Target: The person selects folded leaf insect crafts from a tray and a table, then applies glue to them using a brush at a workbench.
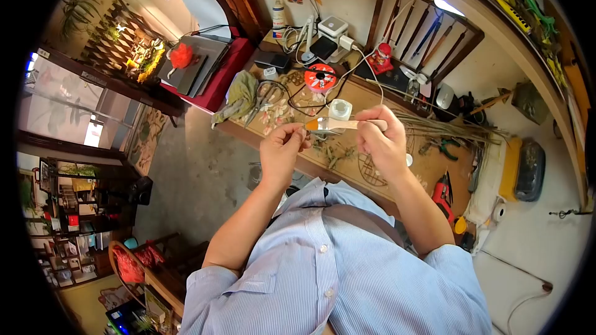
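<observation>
My right hand [383, 142] grips the pale wooden handle of a flat brush [335, 124] held level above the workbench [310, 160]. The brush has a metal ferrule, and its orange bristles point left. At the bristle tips, the fingers of my left hand [280, 152] are pinched together; what they hold, if anything, is too small to make out. Just behind the brush stands a small white jar [339, 108]. Dried plant bits [335, 156] and a round lattice piece [373, 169] lie on the bench below my hands.
Scissors [268, 96], a green cloth [242, 96] and a red spool [320, 78] lie toward the back left. On the right are long dry stalks [434, 125], pliers [446, 149] and a red glue gun [442, 195]. A rack of tools [425, 31] leans against the wall.
</observation>
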Motion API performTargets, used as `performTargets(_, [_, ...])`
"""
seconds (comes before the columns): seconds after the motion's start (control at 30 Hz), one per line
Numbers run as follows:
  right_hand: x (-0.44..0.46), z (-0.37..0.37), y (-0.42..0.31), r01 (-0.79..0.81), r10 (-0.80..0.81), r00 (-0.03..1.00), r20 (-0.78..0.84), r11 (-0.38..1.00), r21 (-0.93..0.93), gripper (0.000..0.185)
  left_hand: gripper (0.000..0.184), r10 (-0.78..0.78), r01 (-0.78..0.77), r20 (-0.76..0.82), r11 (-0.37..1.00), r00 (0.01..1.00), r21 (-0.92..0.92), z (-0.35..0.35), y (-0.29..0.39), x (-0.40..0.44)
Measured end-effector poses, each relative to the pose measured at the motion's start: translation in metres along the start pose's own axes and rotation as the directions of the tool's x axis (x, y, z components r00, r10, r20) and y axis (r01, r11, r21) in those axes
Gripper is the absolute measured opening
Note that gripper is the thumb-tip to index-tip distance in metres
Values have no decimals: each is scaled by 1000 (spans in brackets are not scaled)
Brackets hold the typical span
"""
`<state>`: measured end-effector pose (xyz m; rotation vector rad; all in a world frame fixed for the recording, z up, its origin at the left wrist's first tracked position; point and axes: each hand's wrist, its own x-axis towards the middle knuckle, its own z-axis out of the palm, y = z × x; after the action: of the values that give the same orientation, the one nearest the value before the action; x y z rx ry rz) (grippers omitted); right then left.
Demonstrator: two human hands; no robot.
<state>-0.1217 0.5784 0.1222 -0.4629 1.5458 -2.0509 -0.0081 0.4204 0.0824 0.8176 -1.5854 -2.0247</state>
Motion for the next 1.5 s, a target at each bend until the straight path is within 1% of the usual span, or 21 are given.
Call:
performTargets(0.07, [3,3,3,-90,91,996,-19,996,18,9,17,6,-6,14,1000,1000,10,-1,-2,0])
performTargets(0.17, [4,-5,5,-75,74,996,-57,997,-15,9,16,29,-30,30,999,999,30,-3,-1,0])
performTargets(0.27, [0,-4,-2,-33,33,999,-32,999,20,9,15,33,-35,40,999,999,37,-4,-5,0])
performTargets(0.43, [1,-2,5,-70,71,997,-5,997,23,9,15,40,-43,37,997,998,70,-3,-3,-1])
performTargets(0.53, [1,-6,4,-79,78,996,-49,997,-19,9,15,43,-45,49,997,998,57,-4,-2,-2])
performTargets(0.6, [-2,-3,2,3,-3,1000,-5,1000,23,8,15,28,-29,41,999,999,27,-3,-4,-1])
performTargets(0.63, [-3,-2,5,3,-3,1000,-9,1000,23,8,15,26,-28,44,999,999,27,-2,-4,-1])
performTargets(0.7, [-3,0,12,45,-44,999,26,998,-44,8,16,23,-25,26,998,999,52,-3,-5,-1])
performTargets(0.77, [-4,-5,10,-3,3,1000,13,998,-57,9,17,4,-4,-13,999,1000,41,-4,-2,0])
performTargets(0.83, [-5,-9,10,79,-82,996,-19,990,-119,8,18,-16,18,-49,999,999,31,-6,-2,0])
performTargets(0.87, [-6,-11,11,118,-123,992,0,955,-271,9,18,-25,26,-59,999,998,22,-6,-3,2])
performTargets(0.9, [-6,-8,11,117,-123,992,-4,955,-271,9,18,-34,35,-65,999,997,14,-6,-3,3])
performTargets(0.97, [-8,1,10,378,-320,926,200,794,-476,12,18,-47,48,-75,999,996,13,-4,-2,3])
performTargets(1.03, [-7,-2,2,379,-295,925,240,773,-508,16,19,-54,56,-96,998,994,10,-5,0,3])
performTargets(1.1, [-4,-8,-4,250,-156,967,202,737,-628,15,20,-73,77,-82,996,994,39,-8,3,3])
performTargets(1.13, [-1,-12,-5,251,-155,966,205,737,-627,15,20,-73,76,-85,996,994,38,-9,2,3])
performTargets(1.2, [4,-17,-7,412,-257,910,325,647,-642,15,19,-70,73,-77,997,995,37,-10,0,5])
performTargets(1.23, [4,-16,-11,412,-258,910,324,647,-642,15,19,-70,73,-76,997,995,38,-10,0,6])
performTargets(1.3, [4,-14,-22,326,-193,942,276,726,-605,15,19,-79,83,-95,996,992,38,-10,-1,8])
performTargets(1.4, [5,-4,-23,357,-172,925,338,698,-620,15,19,-84,86,-70,996,994,31,-10,0,7])
performTargets(1.5, [9,-7,-21,331,-134,934,331,677,-657,15,19,-81,82,-50,996,995,22,-10,3,6])
